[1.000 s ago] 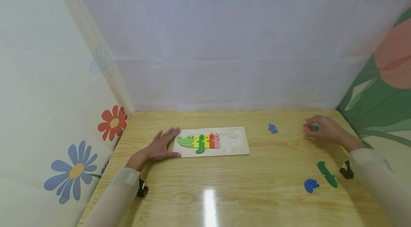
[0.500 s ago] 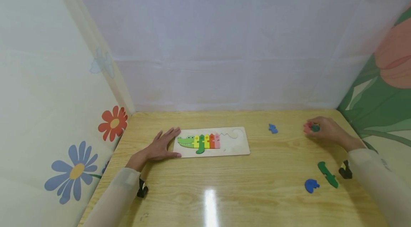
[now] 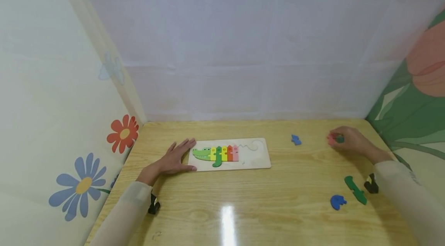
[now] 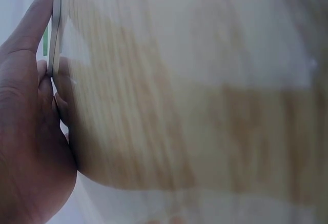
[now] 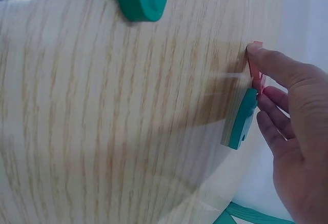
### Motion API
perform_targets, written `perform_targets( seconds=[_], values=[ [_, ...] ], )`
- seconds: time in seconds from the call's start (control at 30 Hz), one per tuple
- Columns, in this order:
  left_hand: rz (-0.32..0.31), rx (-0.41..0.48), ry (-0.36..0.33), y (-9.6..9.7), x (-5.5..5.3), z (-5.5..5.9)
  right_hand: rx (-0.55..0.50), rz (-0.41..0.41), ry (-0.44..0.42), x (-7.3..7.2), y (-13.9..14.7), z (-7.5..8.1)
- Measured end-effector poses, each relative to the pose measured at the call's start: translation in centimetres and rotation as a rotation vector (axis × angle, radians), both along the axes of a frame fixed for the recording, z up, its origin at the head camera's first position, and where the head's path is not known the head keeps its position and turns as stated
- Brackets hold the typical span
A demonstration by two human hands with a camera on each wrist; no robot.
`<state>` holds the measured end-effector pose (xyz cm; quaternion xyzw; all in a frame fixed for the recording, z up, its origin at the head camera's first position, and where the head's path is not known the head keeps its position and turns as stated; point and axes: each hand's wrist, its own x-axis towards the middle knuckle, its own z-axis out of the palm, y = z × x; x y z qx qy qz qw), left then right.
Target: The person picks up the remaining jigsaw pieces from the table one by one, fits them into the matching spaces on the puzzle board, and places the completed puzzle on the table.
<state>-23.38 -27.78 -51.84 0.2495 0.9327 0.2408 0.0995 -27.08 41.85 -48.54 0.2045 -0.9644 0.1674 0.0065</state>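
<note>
A wooden crocodile puzzle board [image 3: 255, 161] lies at the table's centre, its green head [image 3: 201, 154] and several coloured body pieces [image 3: 224, 154] set in its left part. My left hand [image 3: 174, 158] rests with spread fingers at the board's left end; the left wrist view shows the thumb [image 4: 31, 29] along the board's edge. At the far right, my right hand [image 3: 352, 143] pinches a pinkish-red puzzle piece [image 5: 254, 67] between thumb and fingers. Right beside that piece is a dark green piece [image 5: 243, 119], partly covered by the hand in the head view.
A small blue piece [image 3: 296, 139] lies between the board and my right hand. Nearer me on the right are a rounded blue piece [image 3: 337, 202] and a long green piece [image 3: 355, 190]. White cloth [image 3: 222, 45] hangs behind the table [image 3: 243, 199], with flower-patterned panels at both sides.
My right hand and the pinkish-red piece have shifted very slightly left, with the forearm drawn a little inward. The left hand and the board have stayed put.
</note>
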Motion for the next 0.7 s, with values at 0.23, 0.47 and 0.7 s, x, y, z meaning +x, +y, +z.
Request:
perform_targets(
  seconds=[0.23,0.47,0.7],
  values=[
    [0.001,-0.004,0.010,0.0,0.1,0.1,-0.040,0.006,-0.004,0.0,-0.5,0.0],
    [0.005,-0.008,0.005,0.1,0.2,0.2,-0.047,0.005,-0.013,-0.3,-1.1,0.1],
    [0.004,-0.006,0.001,0.1,0.2,0.2,-0.035,-0.011,-0.069,-0.6,-1.4,0.3]
  ],
)
